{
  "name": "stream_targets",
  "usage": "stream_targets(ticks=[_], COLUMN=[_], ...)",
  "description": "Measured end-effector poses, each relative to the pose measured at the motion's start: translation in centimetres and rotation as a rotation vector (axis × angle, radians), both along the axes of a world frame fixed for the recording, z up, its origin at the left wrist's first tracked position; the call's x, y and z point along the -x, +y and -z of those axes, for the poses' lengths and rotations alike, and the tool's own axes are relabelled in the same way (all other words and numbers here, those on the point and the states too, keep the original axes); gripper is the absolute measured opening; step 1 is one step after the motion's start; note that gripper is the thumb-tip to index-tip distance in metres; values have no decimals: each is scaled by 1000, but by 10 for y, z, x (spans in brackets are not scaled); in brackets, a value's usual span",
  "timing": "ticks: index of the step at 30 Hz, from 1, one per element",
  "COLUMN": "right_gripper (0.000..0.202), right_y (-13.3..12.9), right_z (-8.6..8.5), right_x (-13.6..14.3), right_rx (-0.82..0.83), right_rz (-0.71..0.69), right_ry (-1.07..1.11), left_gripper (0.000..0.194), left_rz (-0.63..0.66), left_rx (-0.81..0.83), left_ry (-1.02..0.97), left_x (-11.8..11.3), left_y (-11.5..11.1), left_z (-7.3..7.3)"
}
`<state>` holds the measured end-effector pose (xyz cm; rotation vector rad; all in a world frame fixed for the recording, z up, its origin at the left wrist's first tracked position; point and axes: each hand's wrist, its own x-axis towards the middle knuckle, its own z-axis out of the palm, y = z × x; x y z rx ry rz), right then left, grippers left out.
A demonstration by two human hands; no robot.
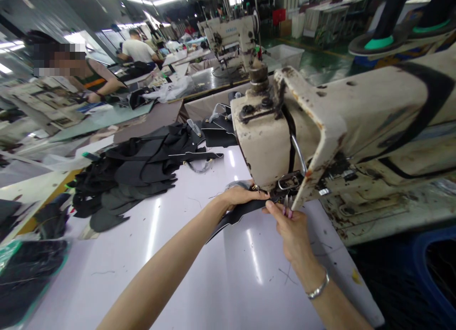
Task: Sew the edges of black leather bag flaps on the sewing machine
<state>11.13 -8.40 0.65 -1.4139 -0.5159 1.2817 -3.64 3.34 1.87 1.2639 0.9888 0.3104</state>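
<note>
A black fabric piece [245,210] with a pale edge lies under the head of a cream sewing machine [263,140]. My left hand [242,195] is closed on the piece's upper edge, its fingertips just left of the needle area. Close to the machine's foot, my right hand [290,225] has its thumb and index finger together at the piece's right end. Small scissors [288,207] with pink handles are held in that same hand, blades pointing up. A silver bracelet [318,285] circles the right wrist. The needle itself is hidden.
Many black cut pieces [138,164] are heaped on the white table [199,282] at the left. Behind them lies another black piece with a clear-wrapped handle [197,166]. A plastic-wrapped black bundle [28,278] sits at lower left. Across the way, a person [96,78] works at another machine.
</note>
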Motion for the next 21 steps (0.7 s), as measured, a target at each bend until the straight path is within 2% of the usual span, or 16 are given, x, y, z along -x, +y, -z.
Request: stream_targets(ticks=[7, 12, 16, 21], right_gripper=[50, 52, 52, 52], right_y=[6, 7, 9, 12], right_z=[7, 4, 3, 6], right_x=[7, 12, 17, 22], right_rx=[-17, -45, -40, -52], right_rz=[62, 83, 113, 164], right_ry=[-17, -41, -27, -3], left_gripper=[63, 58, 57, 54], left_rz=[-25, -48, -86, -167], left_rx=[-52, -142, -139, -125], left_ry=[-41, 8, 66, 112], left_x=[-3, -3, -7, -8], left_y=[-3, -5, -10, -15], left_z=[-7, -28, -43, -39])
